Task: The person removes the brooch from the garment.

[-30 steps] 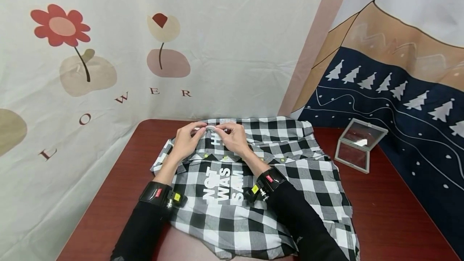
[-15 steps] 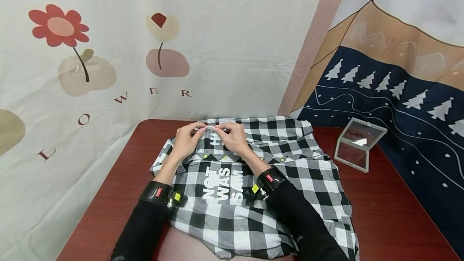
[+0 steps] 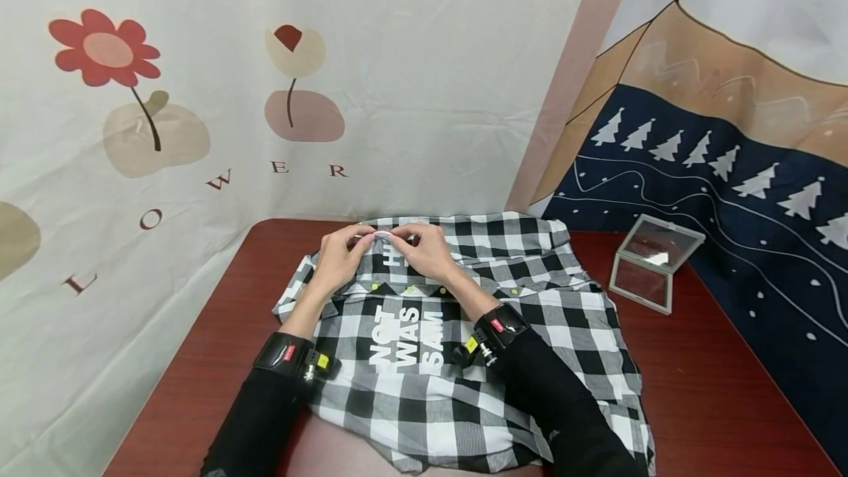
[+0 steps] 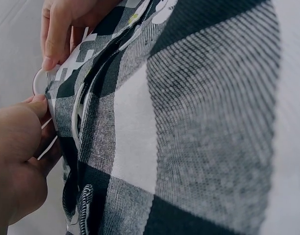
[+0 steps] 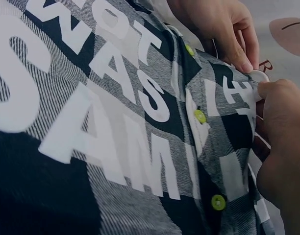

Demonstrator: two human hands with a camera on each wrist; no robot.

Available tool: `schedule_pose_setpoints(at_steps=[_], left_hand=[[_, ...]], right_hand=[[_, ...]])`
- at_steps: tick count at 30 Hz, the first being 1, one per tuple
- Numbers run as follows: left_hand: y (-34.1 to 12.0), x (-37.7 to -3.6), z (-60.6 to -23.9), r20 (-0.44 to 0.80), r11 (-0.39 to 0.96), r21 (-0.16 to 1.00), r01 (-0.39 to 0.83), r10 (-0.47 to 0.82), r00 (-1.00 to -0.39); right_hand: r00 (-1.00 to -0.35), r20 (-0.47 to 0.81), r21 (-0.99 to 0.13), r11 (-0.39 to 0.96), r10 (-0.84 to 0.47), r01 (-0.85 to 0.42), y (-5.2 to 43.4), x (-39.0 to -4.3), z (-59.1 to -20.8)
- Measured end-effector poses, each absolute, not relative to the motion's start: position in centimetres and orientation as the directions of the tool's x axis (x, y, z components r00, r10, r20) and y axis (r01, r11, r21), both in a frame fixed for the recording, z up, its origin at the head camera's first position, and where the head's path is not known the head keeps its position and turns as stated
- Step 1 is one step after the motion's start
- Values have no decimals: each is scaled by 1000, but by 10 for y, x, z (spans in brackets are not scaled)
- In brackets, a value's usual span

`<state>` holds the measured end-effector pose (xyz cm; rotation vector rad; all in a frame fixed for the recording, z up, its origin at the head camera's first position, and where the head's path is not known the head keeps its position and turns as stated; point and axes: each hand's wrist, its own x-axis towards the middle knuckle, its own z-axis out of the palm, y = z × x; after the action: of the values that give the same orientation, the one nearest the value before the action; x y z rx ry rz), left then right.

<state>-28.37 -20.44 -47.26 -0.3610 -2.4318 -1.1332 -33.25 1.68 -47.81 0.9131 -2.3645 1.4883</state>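
Head view shows a black and white checked shirt [image 3: 464,359] lying spread out on the red-brown surface [image 3: 715,389]. Big white letters run across it, and small yellow-green buttons [image 5: 200,116] sit in a row. The left hand [image 3: 339,260] and right hand [image 3: 427,252] meet at the far edge of the shirt. Both sets of fingers are curled and pinch a thin white ring [image 5: 260,78] there, together with the cloth. A small mirror [image 3: 652,263] stands off to the right.
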Motion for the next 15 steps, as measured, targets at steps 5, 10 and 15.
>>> schedule_pose_setpoints(at_steps=[5,10,15], left_hand=[[-204,-284,-472,530,649,616,447,77,-844],[-204,-282,-469,582,668,546,505,132,-803],[-205,-280,-465,600,701,472,535,189,-777]], right_hand=[[-765,459,-689,362,-452,-628,21,-333,-472],[-737,464,-591,447,-492,-671,27,-333,-463],[-677,494,-480,478,-546,-736,27,-335,-454]])
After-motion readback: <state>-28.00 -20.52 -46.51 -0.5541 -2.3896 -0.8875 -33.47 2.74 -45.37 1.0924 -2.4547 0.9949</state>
